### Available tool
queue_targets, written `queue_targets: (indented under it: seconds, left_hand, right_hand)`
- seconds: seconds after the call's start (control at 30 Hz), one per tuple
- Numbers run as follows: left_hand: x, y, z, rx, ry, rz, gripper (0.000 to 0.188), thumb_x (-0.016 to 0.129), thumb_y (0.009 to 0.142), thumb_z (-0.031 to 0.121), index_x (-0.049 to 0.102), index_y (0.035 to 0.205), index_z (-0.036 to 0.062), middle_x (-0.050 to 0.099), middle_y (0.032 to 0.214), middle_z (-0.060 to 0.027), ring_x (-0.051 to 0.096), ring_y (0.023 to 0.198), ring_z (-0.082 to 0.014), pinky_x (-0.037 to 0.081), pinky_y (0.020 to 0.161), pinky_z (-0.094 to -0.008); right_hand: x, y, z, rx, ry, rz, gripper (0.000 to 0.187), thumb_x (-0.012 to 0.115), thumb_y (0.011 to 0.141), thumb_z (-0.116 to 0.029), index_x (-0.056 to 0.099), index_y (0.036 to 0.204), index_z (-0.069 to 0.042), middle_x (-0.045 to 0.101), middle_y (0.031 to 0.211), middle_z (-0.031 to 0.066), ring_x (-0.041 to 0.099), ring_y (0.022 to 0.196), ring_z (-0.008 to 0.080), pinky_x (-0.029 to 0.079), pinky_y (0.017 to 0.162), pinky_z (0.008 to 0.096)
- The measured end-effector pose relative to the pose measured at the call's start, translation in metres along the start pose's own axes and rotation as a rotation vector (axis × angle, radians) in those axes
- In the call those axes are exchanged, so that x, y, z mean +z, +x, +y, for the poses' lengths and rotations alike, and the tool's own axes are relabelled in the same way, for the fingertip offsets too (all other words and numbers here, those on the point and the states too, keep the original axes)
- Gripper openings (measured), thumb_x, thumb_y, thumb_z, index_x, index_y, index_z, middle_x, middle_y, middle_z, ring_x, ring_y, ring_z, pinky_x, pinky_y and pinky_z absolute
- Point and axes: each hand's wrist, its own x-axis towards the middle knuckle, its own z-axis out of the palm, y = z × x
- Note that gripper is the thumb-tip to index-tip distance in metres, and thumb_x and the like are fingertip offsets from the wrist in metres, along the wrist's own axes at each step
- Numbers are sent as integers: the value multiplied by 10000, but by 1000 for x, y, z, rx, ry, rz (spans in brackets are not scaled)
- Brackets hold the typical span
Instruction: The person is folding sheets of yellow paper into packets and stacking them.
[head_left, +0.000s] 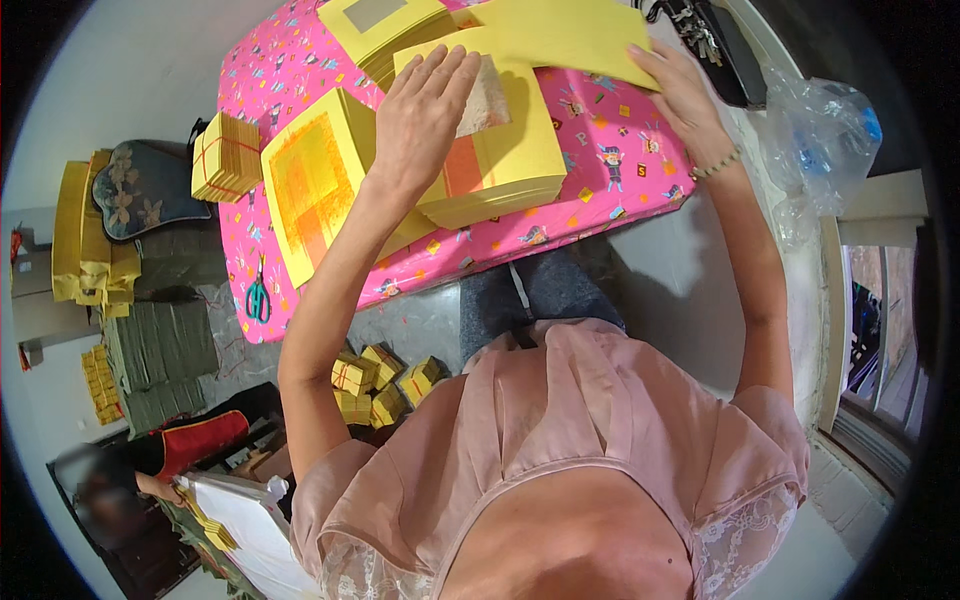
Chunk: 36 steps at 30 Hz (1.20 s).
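My left hand (428, 112) lies flat, fingers stretched and side by side, over the large stack of yellow paper (535, 125). A silver-grey square patch and an orange patch show on that stack's top sheet, partly hidden by my hand and wrist. My right hand (682, 92) pinches the right edge of a yellow paper sheet (570, 40), raised above the stack's far side. Beside my left forearm is another yellow stack with an orange-printed square (320, 180). Farther back stands a yellow stack with a grey square (385, 25).
A pink patterned cloth (630, 190) covers the table. A tied yellow bundle (226, 158) and green-handled scissors (258, 295) sit at its left. Small tied bundles (385, 385) lie on the floor. Clear plastic bag (820, 140) at right; another person (110, 500) works at lower left.
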Motion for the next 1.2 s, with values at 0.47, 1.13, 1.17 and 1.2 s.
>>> queue_targets:
  seconds: [0.47,1.13,1.17,1.2]
  left_hand:
    - [-54,-70,24,-303,-545,-303,409,796,773,166,681,1151,60,674,1154,-123,611,1062,-323,525,913,-413]
    - [-45,-76,25,-350,-572,-235,374,789,757,144,687,1107,60,669,1108,-96,608,1052,-294,530,886,-395]
    - [-44,-77,24,-353,-581,-225,364,789,761,146,691,1101,61,670,1110,-101,613,1051,-298,531,886,-397]
    - [-44,-78,24,-354,-590,-215,355,789,765,149,695,1095,61,672,1113,-106,618,1049,-301,532,886,-400]
  right_hand:
    - [-85,-22,139,-31,-1036,221,404,606,984,-200,499,1268,65,664,1154,175,655,1052,266,512,909,367]
    - [103,-48,13,-798,-1237,-563,244,721,844,-262,689,955,-48,639,1015,87,595,984,281,455,885,416]
    - [104,-47,14,-798,-1235,-568,244,721,844,-262,689,955,-48,639,1015,87,595,984,281,455,885,416]
    - [104,-47,15,-817,-1212,-561,227,721,846,-260,695,930,-50,644,991,80,600,962,274,457,872,412]
